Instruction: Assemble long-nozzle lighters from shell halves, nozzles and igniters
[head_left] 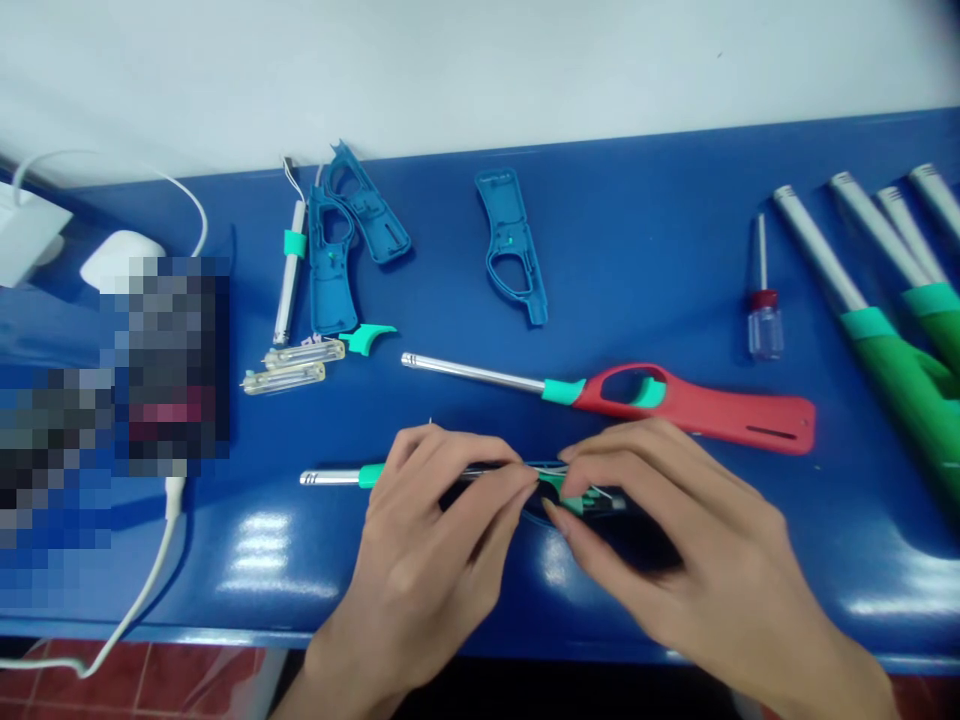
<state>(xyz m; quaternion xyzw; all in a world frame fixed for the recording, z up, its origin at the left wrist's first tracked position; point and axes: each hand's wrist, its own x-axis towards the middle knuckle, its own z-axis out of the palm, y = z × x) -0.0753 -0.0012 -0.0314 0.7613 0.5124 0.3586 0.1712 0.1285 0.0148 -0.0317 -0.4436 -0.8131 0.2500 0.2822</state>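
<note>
Near the front of the blue table, my left hand [446,530] is closed around a gas lighter [328,478] with a silver tube and a green collar. Its tube points left, out past my knuckles. The lighter's handle lies opened up between my hands, showing a thin white wire and green inner parts. At that opened section, the thumb and fingers of my right hand [690,530] pinch close to the green piece; my fingers partly hide the handle. Just behind my hands lies a whole red gas lighter [739,412] with a green trigger.
Blue handle halves [514,240] lie at the back, near a loose silver tube [289,280], clear fuel tanks [289,376] and a green trigger [366,338]. A screwdriver [764,320] and several green lighters [900,400] are at right. A white cable [154,570] runs along the left.
</note>
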